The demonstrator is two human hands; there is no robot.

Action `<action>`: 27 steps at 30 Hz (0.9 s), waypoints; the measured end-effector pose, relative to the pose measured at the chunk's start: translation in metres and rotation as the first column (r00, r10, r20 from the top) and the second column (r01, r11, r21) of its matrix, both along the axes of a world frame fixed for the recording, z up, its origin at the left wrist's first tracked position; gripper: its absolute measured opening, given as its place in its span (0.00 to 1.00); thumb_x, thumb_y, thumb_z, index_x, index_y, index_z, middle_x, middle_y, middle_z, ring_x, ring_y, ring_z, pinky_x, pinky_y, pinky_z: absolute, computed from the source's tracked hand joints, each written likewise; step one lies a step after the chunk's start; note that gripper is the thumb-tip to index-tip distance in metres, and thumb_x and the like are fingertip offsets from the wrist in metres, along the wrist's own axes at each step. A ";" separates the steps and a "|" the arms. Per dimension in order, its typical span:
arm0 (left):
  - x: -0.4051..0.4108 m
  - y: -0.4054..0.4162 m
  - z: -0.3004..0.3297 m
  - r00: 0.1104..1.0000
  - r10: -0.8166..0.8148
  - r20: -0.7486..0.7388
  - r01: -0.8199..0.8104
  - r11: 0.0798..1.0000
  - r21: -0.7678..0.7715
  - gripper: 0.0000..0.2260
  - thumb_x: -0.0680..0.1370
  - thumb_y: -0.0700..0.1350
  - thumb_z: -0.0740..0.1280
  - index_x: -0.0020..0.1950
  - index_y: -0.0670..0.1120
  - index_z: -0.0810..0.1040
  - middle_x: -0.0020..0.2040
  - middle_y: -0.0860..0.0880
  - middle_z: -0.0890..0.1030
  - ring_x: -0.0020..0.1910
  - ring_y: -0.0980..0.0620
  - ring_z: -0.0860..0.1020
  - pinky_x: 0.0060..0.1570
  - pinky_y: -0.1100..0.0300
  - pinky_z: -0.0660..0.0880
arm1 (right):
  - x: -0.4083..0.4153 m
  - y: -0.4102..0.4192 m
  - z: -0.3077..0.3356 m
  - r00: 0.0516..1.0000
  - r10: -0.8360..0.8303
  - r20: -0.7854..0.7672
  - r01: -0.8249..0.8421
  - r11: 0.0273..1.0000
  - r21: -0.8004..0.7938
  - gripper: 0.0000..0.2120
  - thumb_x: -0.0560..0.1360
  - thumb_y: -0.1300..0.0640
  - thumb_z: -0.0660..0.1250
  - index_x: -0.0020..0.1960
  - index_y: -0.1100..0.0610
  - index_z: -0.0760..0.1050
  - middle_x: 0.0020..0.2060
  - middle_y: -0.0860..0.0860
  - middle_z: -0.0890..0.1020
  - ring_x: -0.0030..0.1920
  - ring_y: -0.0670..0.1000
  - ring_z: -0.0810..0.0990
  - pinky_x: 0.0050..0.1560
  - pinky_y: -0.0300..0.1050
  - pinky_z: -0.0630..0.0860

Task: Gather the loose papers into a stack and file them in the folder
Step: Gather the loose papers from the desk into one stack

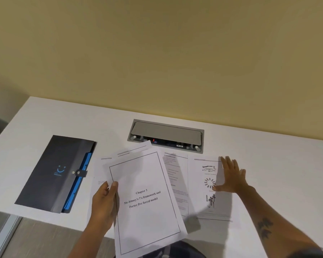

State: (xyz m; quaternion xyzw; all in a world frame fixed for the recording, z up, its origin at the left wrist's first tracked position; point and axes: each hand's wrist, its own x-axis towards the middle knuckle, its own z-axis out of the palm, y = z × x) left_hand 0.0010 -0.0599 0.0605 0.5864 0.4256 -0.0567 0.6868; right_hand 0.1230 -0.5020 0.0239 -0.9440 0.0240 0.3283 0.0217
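Note:
A printed title sheet reading "Chapter 3" is lifted off the white table, with another sheet behind it. My left hand grips their left edge, thumb on top. A text page lies flat beside them. Further right a page with diagrams lies on the table; my right hand rests flat on it, fingers spread. One more sheet peeks out at the left. The dark folder with blue dividers lies snapped shut at the left.
A grey socket box with its lid raised is set into the white table just beyond the papers. A yellow wall stands behind. The table's front edge runs near my body, with floor visible at the lower left.

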 end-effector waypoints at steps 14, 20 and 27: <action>-0.001 -0.021 0.011 0.998 0.055 0.032 -0.052 0.996 -0.069 0.09 0.84 0.43 0.67 0.61 0.43 0.83 0.61 0.42 0.87 0.63 0.38 0.84 0.70 0.38 0.76 | -0.054 0.005 -0.022 0.869 -0.452 0.202 0.381 0.871 0.310 0.57 0.66 0.50 0.85 0.84 0.52 0.53 0.65 0.59 0.82 0.65 0.63 0.80 0.60 0.55 0.75; 0.004 -0.020 0.020 0.997 0.041 0.065 -0.035 0.996 -0.087 0.10 0.85 0.44 0.66 0.63 0.44 0.83 0.61 0.43 0.87 0.62 0.40 0.85 0.67 0.41 0.78 | -0.083 -0.005 -0.027 0.706 -0.685 0.178 0.496 0.659 0.565 0.17 0.73 0.57 0.80 0.60 0.54 0.79 0.50 0.55 0.87 0.48 0.61 0.85 0.44 0.49 0.80; 0.008 -0.014 0.027 0.993 -0.013 0.121 0.029 0.991 -0.130 0.12 0.84 0.44 0.67 0.66 0.43 0.82 0.60 0.44 0.88 0.60 0.42 0.86 0.58 0.47 0.84 | -0.090 -0.002 0.017 0.609 -0.780 0.147 0.447 0.490 0.749 0.08 0.77 0.56 0.77 0.41 0.56 0.80 0.37 0.50 0.87 0.35 0.56 0.81 0.36 0.46 0.77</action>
